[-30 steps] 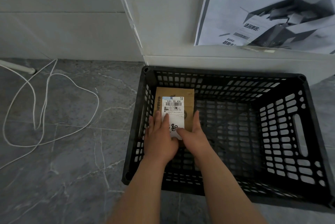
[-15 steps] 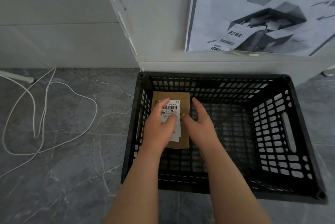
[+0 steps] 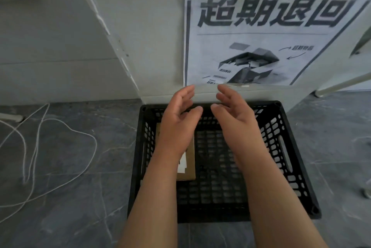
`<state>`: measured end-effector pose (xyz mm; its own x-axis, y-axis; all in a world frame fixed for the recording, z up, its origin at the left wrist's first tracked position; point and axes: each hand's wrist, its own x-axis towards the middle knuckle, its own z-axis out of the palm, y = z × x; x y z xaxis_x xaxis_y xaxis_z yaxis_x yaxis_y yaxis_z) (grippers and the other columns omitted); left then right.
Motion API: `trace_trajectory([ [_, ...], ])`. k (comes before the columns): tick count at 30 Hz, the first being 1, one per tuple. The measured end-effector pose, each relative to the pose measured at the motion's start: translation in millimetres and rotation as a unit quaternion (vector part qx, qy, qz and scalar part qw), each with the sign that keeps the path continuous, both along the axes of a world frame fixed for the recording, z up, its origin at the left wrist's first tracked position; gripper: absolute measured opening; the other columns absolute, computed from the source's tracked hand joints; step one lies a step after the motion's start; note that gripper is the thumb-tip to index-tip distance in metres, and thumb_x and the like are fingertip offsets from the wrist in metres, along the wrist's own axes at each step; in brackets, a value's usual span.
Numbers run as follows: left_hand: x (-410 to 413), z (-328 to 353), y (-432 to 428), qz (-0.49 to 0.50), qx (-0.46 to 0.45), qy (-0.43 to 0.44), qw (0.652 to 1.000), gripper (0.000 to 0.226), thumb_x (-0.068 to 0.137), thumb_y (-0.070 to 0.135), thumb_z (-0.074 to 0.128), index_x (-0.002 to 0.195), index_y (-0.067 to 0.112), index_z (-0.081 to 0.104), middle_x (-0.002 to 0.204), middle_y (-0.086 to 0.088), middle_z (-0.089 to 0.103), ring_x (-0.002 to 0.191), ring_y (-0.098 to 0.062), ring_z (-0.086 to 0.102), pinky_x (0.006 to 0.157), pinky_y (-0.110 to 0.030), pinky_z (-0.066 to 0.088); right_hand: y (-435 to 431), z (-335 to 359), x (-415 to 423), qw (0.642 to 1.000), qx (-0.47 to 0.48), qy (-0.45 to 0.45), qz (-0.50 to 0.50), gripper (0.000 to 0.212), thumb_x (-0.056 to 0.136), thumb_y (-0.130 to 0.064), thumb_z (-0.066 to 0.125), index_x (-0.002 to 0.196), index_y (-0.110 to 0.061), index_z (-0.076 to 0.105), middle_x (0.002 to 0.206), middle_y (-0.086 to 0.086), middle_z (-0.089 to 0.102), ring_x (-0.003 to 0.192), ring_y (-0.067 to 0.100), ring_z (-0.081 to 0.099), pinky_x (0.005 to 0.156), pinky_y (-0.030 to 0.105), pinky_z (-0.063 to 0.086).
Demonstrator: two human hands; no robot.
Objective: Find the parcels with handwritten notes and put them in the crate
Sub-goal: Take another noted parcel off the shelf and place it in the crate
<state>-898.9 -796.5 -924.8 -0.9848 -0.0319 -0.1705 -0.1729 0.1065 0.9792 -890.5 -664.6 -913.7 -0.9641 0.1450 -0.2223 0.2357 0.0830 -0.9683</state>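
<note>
Far left, on the grey veined stone floor tiles [image 3: 80,207]: loose white cord [image 3: 36,147] sprawled in loops, well apart from the action. Next, the black plastic lattice crate [image 3: 271,139], set on the floor against the white panel [image 3: 140,27]. Inside, on the left: flat brown cardboard parcel [image 3: 190,169] with a white paper slip, lying on the crate floor just beside the left wall, long axis running front to back, away from the viewer. Dark marks on the slip, mostly hidden behind the wrist, so unreadable. Above it, the left hand [image 3: 177,121]: hovering over the crate's far-left part, fingers apart and loosely curved, palm turned inward, gripping nothing, clear of the parcel. Parcel lying below and back toward the wrist, partly under the left forearm, nearer this hand than the other. Next across, the right hand [image 3: 234,119]: mirror pose, fingers spread and relaxed, holding nothing, over the crate's middle, near the left hand but not touching. Looks like a parcel delivered and done with; by that reading, nothing more to do here, and no other parcel in view to reach for. Higher right, on the panel: black-and-white printed paper poster [image 3: 261,47] with bold characters and a box drawing. Far right, a white leg [image 3: 341,82] slanting to the floor.
</note>
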Motion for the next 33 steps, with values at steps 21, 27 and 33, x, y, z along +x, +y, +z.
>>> trace_trajectory([
  [21,27.8,346.3,38.0,-0.043,-0.019,0.017,0.999,0.047,0.097,0.027,0.060,0.138,0.045,0.048,0.137,0.024,0.055,0.125,0.006,0.051,0.093,-0.014,0.043,56.0,348.6,36.3,0.999,-0.010,0.050,-0.009,0.045,0.096,-0.020,0.062,0.133,-0.045,0.058,0.132,-0.017,0.060,0.123,0.005,0.058,0.101,0.031,0.048],
  [27,32.5,476.6,41.6,-0.041,-0.012,0.056,0.998,0.046,0.096,0.025,0.061,0.137,0.042,0.049,0.137,0.020,0.057,0.125,0.003,0.053,0.098,-0.021,0.045,62.0,475.6,41.8,0.996,-0.014,0.090,-0.003,0.044,0.096,-0.021,0.061,0.130,-0.048,0.058,0.131,-0.019,0.061,0.122,0.003,0.058,0.097,0.029,0.047],
  [33,34.4,606.8,46.2,-0.040,-0.009,0.104,0.994,0.045,0.094,0.027,0.062,0.135,0.042,0.051,0.134,0.021,0.058,0.124,0.004,0.054,0.096,-0.020,0.045,69.7,601.5,41.0,0.989,-0.021,0.144,0.004,0.044,0.096,-0.017,0.062,0.128,-0.048,0.060,0.131,-0.017,0.063,0.122,0.003,0.058,0.100,0.031,0.047],
])
